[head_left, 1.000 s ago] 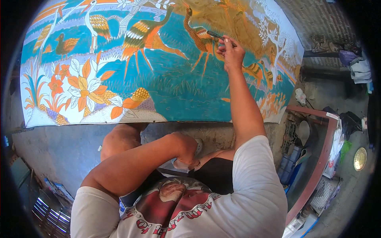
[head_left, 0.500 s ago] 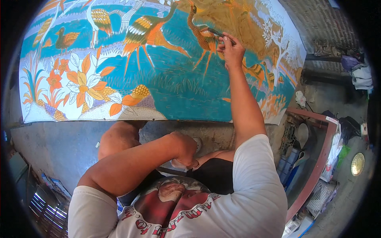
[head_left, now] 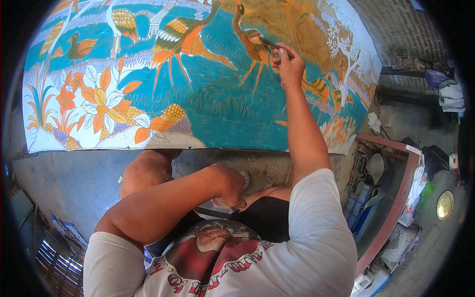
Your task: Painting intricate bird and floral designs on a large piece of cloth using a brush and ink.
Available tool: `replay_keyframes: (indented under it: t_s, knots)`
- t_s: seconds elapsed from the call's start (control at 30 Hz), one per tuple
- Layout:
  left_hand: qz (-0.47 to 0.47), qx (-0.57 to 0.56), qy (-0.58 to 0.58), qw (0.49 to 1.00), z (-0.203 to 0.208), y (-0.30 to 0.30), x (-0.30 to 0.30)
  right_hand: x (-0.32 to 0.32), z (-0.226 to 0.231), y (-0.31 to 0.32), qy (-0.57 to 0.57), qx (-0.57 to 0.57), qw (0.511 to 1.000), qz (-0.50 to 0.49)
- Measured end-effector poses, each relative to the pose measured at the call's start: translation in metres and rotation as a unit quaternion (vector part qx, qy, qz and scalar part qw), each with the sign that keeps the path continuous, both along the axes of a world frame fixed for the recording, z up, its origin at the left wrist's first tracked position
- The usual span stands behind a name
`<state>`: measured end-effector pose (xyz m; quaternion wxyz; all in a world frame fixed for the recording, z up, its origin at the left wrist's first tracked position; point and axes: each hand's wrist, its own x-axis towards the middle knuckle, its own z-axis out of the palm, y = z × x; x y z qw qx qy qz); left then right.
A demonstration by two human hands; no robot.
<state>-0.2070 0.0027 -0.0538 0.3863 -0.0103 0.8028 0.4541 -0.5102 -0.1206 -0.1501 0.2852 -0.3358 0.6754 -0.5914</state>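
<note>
A large painted cloth (head_left: 237,123) stretches out in front of me, with cranes, ducks, flowers and teal water on it. My right hand (head_left: 291,67) reaches far over it, fingers pinched on a dark paintbrush (head_left: 270,44). The brush tip meets the wing of a brown-and-orange crane (head_left: 249,42); whether it presses on the cloth is hard to see. My left hand (head_left: 230,188) is curled in above my lap, below the cloth's near edge. Its fingers are mostly hidden, and so is anything they hold.
A reddish wooden frame (head_left: 408,183) stands on the right, holding dark odds and ends. Beyond it are a round gold-coloured lid or dish (head_left: 445,205), a white perforated basket (head_left: 400,245) and folded cloths (head_left: 451,96). Corrugated sheet (head_left: 396,34) rises at the far right.
The brush in my right hand has shifted and tilted very slightly over the crane's wing. My left hand stays put; the view has moved a little.
</note>
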Motion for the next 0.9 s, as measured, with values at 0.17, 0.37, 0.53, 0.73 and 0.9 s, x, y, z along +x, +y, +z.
replay_keyframes:
  t_s: [0.17,0.37,0.53,0.73,0.9]
  knots:
    - [-0.006,-0.008,-0.003,1.0,0.002,0.0,-0.001,-0.002,0.001,0.015,0.032,0.001,0.999,-0.01]
    - [0.009,-0.023,0.027,0.999,-0.001,0.002,0.001,-0.007,0.011,0.022,0.042,-0.018,0.999,-0.012]
    - [-0.007,-0.001,-0.013,1.0,0.011,-0.005,-0.004,-0.003,0.015,0.002,0.045,-0.022,0.999,-0.001]
    - [-0.002,-0.012,0.008,1.0,0.002,0.0,0.0,0.001,0.009,-0.014,0.037,-0.024,0.999,0.011]
    - [-0.014,-0.009,-0.021,1.0,0.01,-0.006,-0.004,-0.002,0.004,-0.016,0.043,-0.024,0.999,0.015]
